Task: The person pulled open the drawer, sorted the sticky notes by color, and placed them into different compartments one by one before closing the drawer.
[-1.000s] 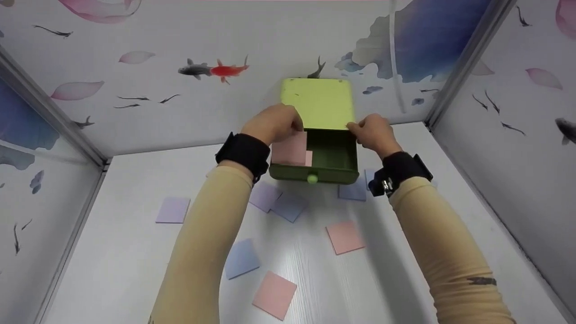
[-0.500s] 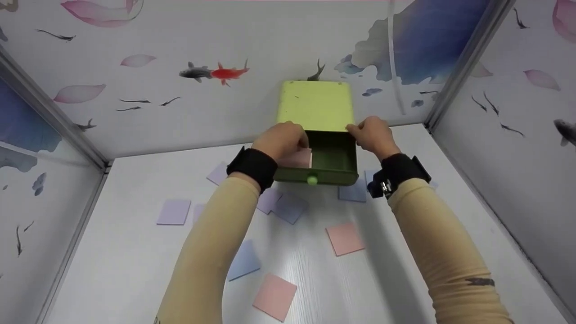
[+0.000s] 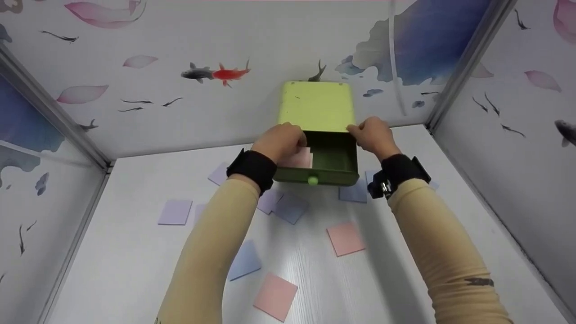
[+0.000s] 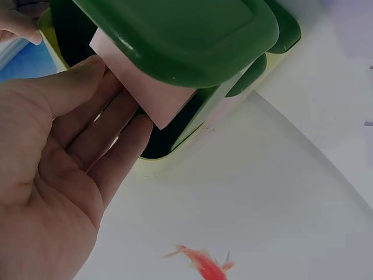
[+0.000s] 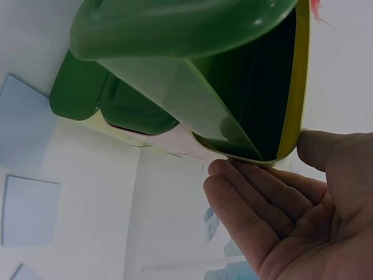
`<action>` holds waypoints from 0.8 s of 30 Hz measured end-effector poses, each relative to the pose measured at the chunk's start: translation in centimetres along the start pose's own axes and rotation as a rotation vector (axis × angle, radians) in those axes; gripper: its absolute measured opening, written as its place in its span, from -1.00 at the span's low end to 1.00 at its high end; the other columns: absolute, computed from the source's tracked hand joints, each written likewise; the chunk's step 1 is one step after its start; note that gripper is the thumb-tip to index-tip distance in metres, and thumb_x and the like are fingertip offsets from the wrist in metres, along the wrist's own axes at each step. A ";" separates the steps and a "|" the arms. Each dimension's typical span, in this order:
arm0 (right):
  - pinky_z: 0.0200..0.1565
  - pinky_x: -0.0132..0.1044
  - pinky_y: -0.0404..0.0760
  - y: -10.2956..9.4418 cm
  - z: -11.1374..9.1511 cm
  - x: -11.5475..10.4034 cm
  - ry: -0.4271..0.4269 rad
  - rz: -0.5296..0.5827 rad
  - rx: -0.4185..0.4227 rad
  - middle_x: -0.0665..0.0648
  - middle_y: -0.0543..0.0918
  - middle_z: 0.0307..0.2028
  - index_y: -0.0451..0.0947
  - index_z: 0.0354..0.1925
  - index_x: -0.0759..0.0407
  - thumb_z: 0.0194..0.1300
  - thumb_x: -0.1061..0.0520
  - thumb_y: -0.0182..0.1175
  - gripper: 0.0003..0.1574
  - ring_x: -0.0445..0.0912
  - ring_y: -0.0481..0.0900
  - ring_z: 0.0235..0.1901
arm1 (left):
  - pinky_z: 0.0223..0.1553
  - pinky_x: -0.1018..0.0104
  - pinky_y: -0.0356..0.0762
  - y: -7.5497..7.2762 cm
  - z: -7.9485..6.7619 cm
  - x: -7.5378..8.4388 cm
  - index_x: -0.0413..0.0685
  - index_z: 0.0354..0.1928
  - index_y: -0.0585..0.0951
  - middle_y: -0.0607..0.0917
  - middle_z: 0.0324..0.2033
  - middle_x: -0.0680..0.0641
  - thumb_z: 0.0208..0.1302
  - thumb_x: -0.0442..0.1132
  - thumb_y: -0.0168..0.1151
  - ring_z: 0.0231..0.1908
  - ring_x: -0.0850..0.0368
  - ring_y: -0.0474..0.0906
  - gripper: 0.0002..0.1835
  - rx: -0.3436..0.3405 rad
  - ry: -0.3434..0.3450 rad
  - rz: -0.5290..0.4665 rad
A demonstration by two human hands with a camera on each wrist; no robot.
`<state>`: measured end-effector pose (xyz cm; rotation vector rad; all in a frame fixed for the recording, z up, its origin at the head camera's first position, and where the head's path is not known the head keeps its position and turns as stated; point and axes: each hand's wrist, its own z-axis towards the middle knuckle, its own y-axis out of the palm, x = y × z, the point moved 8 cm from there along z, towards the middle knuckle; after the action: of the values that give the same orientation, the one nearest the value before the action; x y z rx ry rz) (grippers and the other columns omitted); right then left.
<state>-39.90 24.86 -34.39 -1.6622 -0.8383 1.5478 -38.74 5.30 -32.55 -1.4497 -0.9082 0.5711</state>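
A small drawer cabinet with a lime-green top (image 3: 317,105) stands against the back wall, its dark green upper drawer (image 3: 335,178) pulled out. My left hand (image 3: 279,141) reaches into the drawer's left side and pinches a pink square card (image 4: 145,87) between thumb and fingers. The drawer front covers part of that card in the left wrist view. Another pink card's edge (image 3: 311,160) shows beside it in the drawer. At the cabinet's front right corner, my right hand (image 3: 375,135) grips the rim, thumb (image 5: 320,149) on the edge and fingers against the side.
Lower green drawers (image 5: 140,108) are closed. On the white table lie pink cards (image 3: 345,239) (image 3: 275,297), blue cards (image 3: 245,261) (image 3: 353,192) and purple cards (image 3: 175,212). Printed wall panels (image 3: 225,27) enclose the back and sides.
My left hand has come down and slightly right, lowering the pink card into the open drawer. The right hand keeps its grip on the cabinet corner.
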 end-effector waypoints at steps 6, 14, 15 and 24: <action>-0.43 -0.28 0.39 0.1 -0.1 0.1 0.009 0.003 -0.005 0.15 0.66 -0.53 0.68 -0.38 0.41 0.47 -0.12 -0.03 -0.35 -0.06 0.50 -0.51 | -0.09 0.23 0.47 0.7 -0.1 -0.2 -0.08 -0.08 0.71 0.70 -0.12 -0.05 0.39 -0.36 0.04 -0.23 0.10 0.44 -0.74 -0.048 -0.037 -0.029; -0.42 -0.28 0.41 0.0 -0.1 0.1 0.039 0.010 -0.018 0.10 0.62 -0.52 0.69 -0.28 0.41 0.46 -0.14 -0.02 -0.35 -0.05 0.50 -0.48 | 0.23 0.14 0.47 0.7 -0.4 -0.8 -0.06 0.12 0.64 0.66 0.11 -0.08 0.40 -0.28 0.11 0.17 0.00 0.53 -0.69 -0.077 -0.038 -0.053; -0.43 -0.29 0.41 0.0 -0.1 0.1 0.037 0.012 -0.019 0.09 0.62 -0.53 0.69 -0.29 0.41 0.46 -0.14 -0.02 -0.35 -0.06 0.49 -0.49 | 0.23 0.14 0.47 0.6 -0.5 -0.9 -0.05 0.13 0.64 0.66 0.11 -0.08 0.40 -0.27 0.11 0.17 -0.01 0.53 -0.69 -0.076 -0.036 -0.061; -0.44 -0.29 0.42 0.1 0.1 0.2 0.019 0.009 -0.026 0.08 0.61 -0.55 0.68 -0.32 0.41 0.47 -0.14 -0.02 -0.35 -0.08 0.50 -0.53 | 0.24 0.11 0.47 -0.7 -2.1 -2.6 -0.08 0.10 0.66 0.68 0.09 -0.10 0.43 -0.27 0.07 0.16 -0.03 0.55 -0.70 -0.003 -0.001 -0.083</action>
<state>-39.94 24.95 -34.54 -1.6989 -0.8452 1.5311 -38.71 1.92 -32.13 -1.4075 -0.9655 0.5097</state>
